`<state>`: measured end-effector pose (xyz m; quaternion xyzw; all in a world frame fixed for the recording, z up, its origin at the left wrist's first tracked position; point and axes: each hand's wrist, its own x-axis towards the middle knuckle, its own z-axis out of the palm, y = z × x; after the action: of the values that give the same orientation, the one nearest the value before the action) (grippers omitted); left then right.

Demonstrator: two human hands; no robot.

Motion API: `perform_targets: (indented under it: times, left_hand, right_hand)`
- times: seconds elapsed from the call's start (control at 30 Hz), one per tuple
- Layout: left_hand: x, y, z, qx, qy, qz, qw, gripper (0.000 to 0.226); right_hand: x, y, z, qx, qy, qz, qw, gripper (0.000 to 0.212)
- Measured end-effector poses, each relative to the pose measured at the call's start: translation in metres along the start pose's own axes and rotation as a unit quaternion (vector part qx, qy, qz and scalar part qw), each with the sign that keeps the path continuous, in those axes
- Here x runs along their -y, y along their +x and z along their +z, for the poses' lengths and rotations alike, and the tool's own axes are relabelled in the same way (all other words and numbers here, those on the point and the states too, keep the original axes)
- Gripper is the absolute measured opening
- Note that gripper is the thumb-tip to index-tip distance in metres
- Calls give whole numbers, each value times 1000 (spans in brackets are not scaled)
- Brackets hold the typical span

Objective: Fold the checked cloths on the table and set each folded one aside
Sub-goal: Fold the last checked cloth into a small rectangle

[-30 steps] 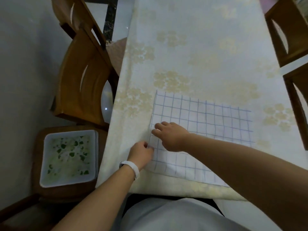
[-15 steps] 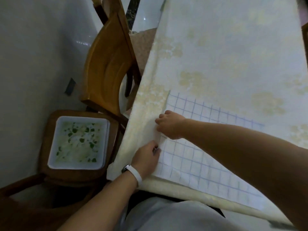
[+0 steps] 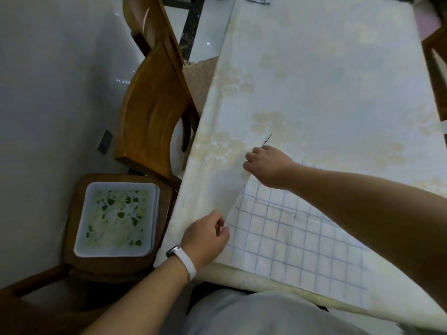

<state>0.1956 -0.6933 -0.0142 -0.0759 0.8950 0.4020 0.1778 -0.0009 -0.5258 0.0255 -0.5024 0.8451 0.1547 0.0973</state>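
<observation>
Left hand [image 3: 205,235] and right hand [image 3: 267,165] are each pinching the left edge of the checked cloth [image 3: 297,240], which is lying near the table's [image 3: 338,81] front edge (judging: folding barely begun, setting aside pending).

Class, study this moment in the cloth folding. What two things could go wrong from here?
1. The left hand and right hand both seem to grip the checked cloth along one edge; they might pinch the tablecloth too and bunch it.
2. The cloth's near side lies close to where the tablecloth drops away, so a pull could slide it off, spoiling the fold.
</observation>
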Motion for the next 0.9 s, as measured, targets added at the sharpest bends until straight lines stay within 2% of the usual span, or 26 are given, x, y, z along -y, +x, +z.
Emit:
perform_targets:
  times: [0.1,0.23,0.37,0.53,0.77,0.9]
  left_hand:
    - [-24,-4,8,25,-34,18,999,23]
    - [-68,-12,25,38,-55,42,997,33]
    - [-113,-17,51,57,-44,60,996,34]
    - [-157,-25,93,90,-10,94,991,27]
    - [-207,-27,163,138,70,112,982,22]
    - [-227,-20,206,140,121,94,978,23]
  right_hand:
    - [-15,-25,6,-64,6,21,998,10]
    - [-31,-63,13,-122,31,26,992,17]
    - [-47,-108,21,-169,48,47,983,15]
    - [-63,-175,41,-174,53,82,980,9]
    - [-82,-254,90,-173,82,125,974,19]
    - [-92,-280,123,-180,120,139,966,9]
